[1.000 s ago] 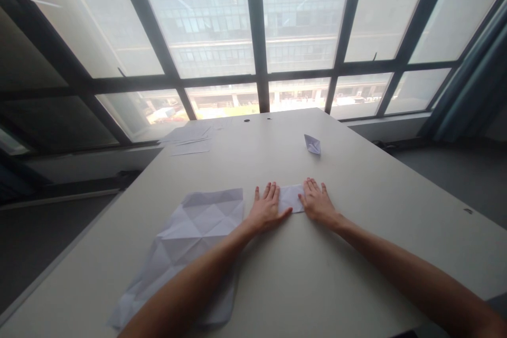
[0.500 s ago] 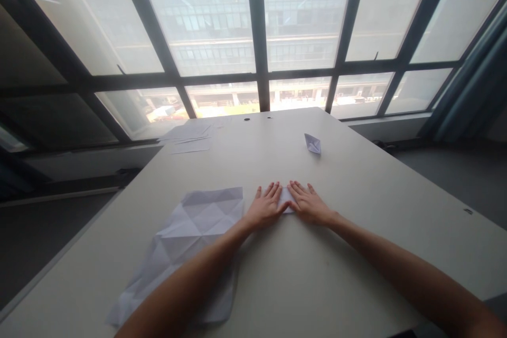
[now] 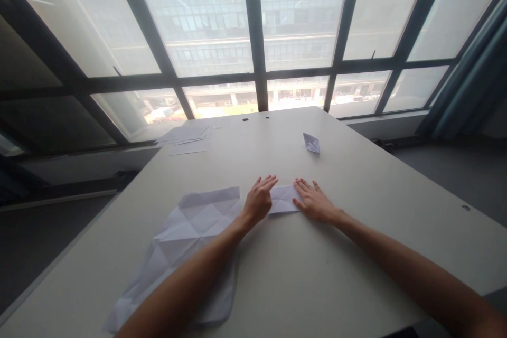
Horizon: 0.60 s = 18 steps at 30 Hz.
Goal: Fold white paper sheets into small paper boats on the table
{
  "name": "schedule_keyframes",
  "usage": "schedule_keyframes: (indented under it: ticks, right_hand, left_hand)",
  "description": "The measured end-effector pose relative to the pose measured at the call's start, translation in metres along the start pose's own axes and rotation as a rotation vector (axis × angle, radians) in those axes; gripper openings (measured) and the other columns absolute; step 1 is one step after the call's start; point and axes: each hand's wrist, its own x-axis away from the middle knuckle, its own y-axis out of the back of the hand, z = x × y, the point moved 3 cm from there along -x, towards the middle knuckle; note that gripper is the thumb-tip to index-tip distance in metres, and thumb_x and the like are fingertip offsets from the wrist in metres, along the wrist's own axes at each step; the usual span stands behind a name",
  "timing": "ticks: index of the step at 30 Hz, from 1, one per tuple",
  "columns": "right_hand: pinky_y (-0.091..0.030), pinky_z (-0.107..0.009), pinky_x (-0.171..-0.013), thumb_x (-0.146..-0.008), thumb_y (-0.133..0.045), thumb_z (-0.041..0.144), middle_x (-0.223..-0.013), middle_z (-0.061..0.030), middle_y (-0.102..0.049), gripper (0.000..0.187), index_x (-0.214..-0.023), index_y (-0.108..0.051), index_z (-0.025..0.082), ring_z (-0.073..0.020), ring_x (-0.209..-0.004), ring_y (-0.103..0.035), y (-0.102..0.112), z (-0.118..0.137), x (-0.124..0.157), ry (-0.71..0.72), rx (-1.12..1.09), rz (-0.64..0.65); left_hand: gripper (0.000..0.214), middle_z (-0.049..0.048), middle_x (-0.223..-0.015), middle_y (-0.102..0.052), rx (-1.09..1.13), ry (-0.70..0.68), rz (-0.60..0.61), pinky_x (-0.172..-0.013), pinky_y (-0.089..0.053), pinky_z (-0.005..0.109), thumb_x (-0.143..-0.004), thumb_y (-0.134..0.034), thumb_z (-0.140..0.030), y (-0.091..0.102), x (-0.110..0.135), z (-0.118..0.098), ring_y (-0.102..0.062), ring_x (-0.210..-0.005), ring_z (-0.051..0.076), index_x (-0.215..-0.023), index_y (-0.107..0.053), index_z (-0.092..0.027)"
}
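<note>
Lying farthest to the left of the small folded paper [image 3: 284, 199], a large creased sheet [image 3: 190, 243] is being shown flat on the table [image 3: 356, 253], with its near right part being crossed by the left forearm. Well beyond it, up and to the left of the folded paper, a few loose sheets [image 3: 188, 137] are being kept near the table's far edge, by the window. Just at the folded paper's left edge, the left hand [image 3: 259, 202] is being held open, fingers straight, close together and pointing away over the table, with nothing being gripped. Whether its heel is touching the paper cannot be told. The folded paper itself is being kept flat on the table between the two hands. At its right edge, the right hand [image 3: 315, 203] is being laid palm down, fingers spread wide, with its fingertips being pressed on the paper's right end and nothing being grasped. Farther off, beyond and slightly right of the folded paper, a small paper boat [image 3: 311, 142] is being shown standing alone, well apart from both hands.
</note>
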Motion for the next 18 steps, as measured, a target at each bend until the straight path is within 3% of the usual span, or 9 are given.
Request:
schedule_keyframes:
  ticks: [6, 10, 13, 15, 18]
  right_hand:
    - [-0.008, -0.052, -0.117, -0.097, -0.027, 0.046, -0.158, -0.0124, -0.020, 0.066, -0.152, -0.024, 0.010, -0.0253, -0.147, -0.013, 0.004, -0.005, -0.002, 0.015, -0.019, 0.018]
    - [-0.008, -0.046, -0.119, -0.096, -0.024, 0.025, -0.159, -0.0120, -0.020, 0.059, -0.152, -0.023, 0.007, -0.0214, -0.148, -0.010, 0.021, 0.006, -0.002, 0.018, -0.020, -0.168]
    - [-0.008, -0.041, -0.119, -0.092, -0.023, 0.014, -0.159, -0.0101, -0.020, 0.060, -0.152, -0.025, 0.007, -0.0177, -0.148, -0.009, 0.027, 0.026, -0.002, 0.115, -0.018, -0.256]
    - [-0.007, -0.041, -0.119, -0.093, -0.025, 0.015, -0.158, -0.0111, -0.022, 0.059, -0.151, -0.028, 0.007, -0.0190, -0.148, -0.011, 0.023, 0.035, -0.002, 0.157, -0.007, -0.214]
    - [-0.009, -0.044, -0.119, -0.098, -0.025, 0.033, -0.158, -0.0129, -0.023, 0.059, -0.152, -0.025, 0.007, -0.0218, -0.147, -0.015, 0.010, 0.037, -0.004, 0.137, -0.019, -0.076]
  left_hand:
    - [0.053, 0.0062, -0.158, -0.026, -0.039, -0.087, 0.284, -0.117, -0.011, 0.051, -0.098, -0.033, -0.043, -0.020, 0.007, 0.000, -0.016, -0.147, 0.026, -0.149, -0.034, -0.027]
    - [0.052, 0.0058, -0.159, -0.022, -0.075, -0.096, 0.308, -0.117, -0.008, 0.051, -0.100, -0.029, -0.044, -0.024, 0.008, 0.001, -0.013, -0.148, 0.026, -0.150, -0.031, -0.028]
    - [0.054, 0.0060, -0.159, -0.021, -0.081, -0.101, 0.303, -0.117, -0.007, 0.052, -0.100, -0.029, -0.045, -0.023, 0.007, 0.000, -0.013, -0.148, 0.026, -0.151, -0.030, -0.028]
    - [0.055, 0.0057, -0.159, -0.021, -0.090, -0.107, 0.299, -0.117, -0.006, 0.052, -0.100, -0.027, -0.046, -0.023, 0.007, -0.001, -0.012, -0.148, 0.026, -0.152, -0.025, -0.028]
    - [0.058, 0.0041, -0.160, -0.018, -0.114, -0.109, 0.312, -0.117, -0.007, 0.051, -0.100, -0.021, -0.049, -0.024, 0.006, -0.001, -0.010, -0.148, 0.025, -0.154, -0.015, -0.028]
